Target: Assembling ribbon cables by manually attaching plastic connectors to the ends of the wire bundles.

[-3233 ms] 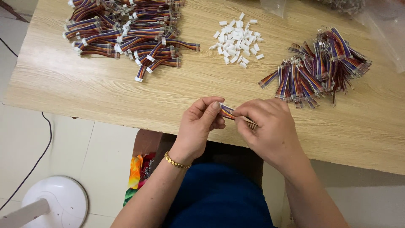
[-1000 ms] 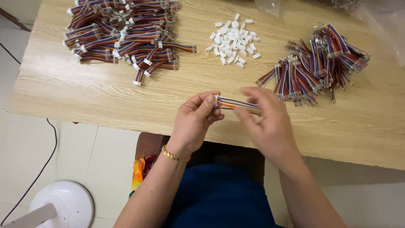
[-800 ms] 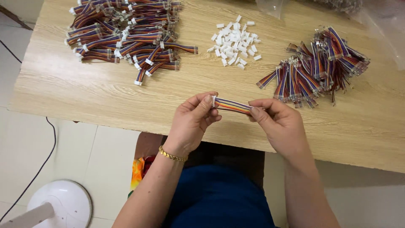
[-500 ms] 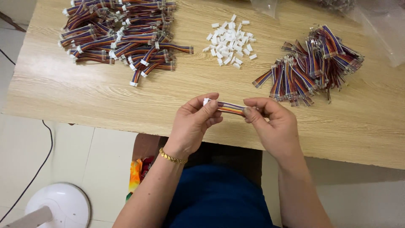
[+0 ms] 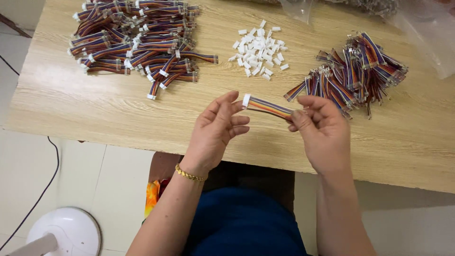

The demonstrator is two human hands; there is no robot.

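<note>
A person in blue clothing sits at a pale wooden counter (image 5: 95, 114), a gold bracelet (image 5: 189, 173) on the left wrist. Above the counter's near edge, the right hand (image 5: 322, 128) pinches one end of a short rainbow-coloured ribbon cable (image 5: 268, 107) between thumb and fingers, holding it almost level. The cable's other end carries a white connector (image 5: 246, 100), which sits against the fingertips of the left hand (image 5: 219, 128); that hand is loosely open, fingers spread, not gripping. Farther back on the counter, just beyond the right hand, lies a heap of loose ribbon cables (image 5: 353, 73) with bare ends. A small scatter of white plastic connectors (image 5: 258, 47) lies at centre. At far left sits a larger pile of cables fitted with white connectors (image 5: 137, 40). A clear plastic bag (image 5: 422, 33) rests at the far right corner. On the floor, bottom left, stands a white fan base (image 5: 64, 232).
</note>
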